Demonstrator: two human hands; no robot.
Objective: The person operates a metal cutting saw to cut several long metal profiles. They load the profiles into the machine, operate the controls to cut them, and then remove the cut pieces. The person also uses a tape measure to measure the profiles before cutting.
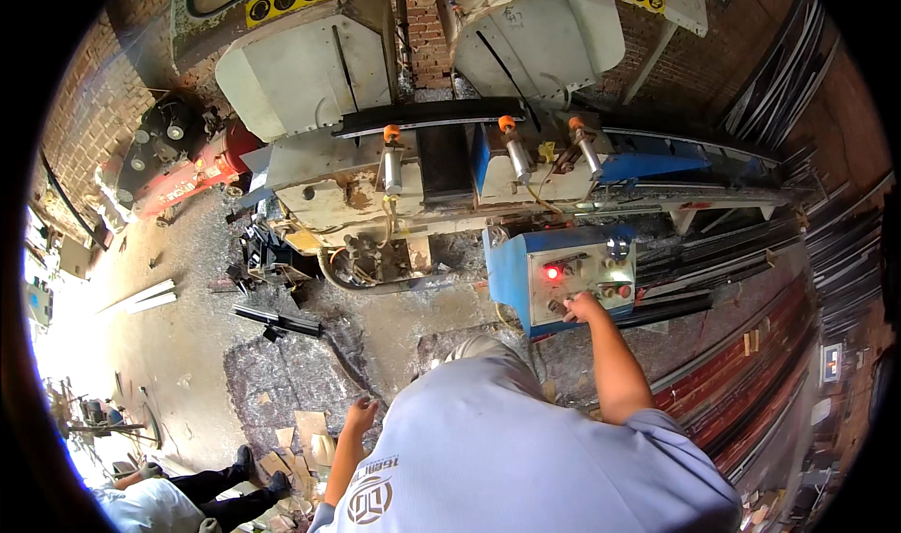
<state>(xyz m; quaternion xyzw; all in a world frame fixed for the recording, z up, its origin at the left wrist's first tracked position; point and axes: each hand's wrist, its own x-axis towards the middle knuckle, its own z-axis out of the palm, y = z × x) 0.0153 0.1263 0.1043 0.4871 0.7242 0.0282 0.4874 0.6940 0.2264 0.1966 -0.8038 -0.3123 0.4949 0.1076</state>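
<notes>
Console of blue-painted sheet metal with a pale, worn face (584, 277), straight in front of the person. On that face, a glowing red lamp (552, 272), a whitish lamp (619, 276) farther right and, just below, a round red button (624, 291). Bare right hand (582, 308) at the lower left part of the face, forearm stretched forward from a lavender-grey sleeve (664, 428). Fingers bent and bunched at a small dark knob (556, 306); gripping or merely touching, cannot tell.

Bare left hand (361, 415) low at the person's left side, well apart from the console, fingers slack and loosely curved, nothing visible in the grip. Near it, flat brown cardboard scraps (310, 427) on the floor.

Beyond the console, a long machine of chipped cream metal (319, 190) with three silver cylinders with orange caps (519, 160) and, across the top, a long black bar (432, 114). Behind, two pale grey metal guards (300, 73).

To the right, long dark profiles (694, 256) and, nearer, reddish-brown lengths (741, 373). To the left, a heap of black offcuts (272, 251), short black profiles (277, 322), white strips (141, 296) and a red cylindrical tank (197, 176). At lower left, another person (155, 507) in white top, dark trousers and black shoes.
</notes>
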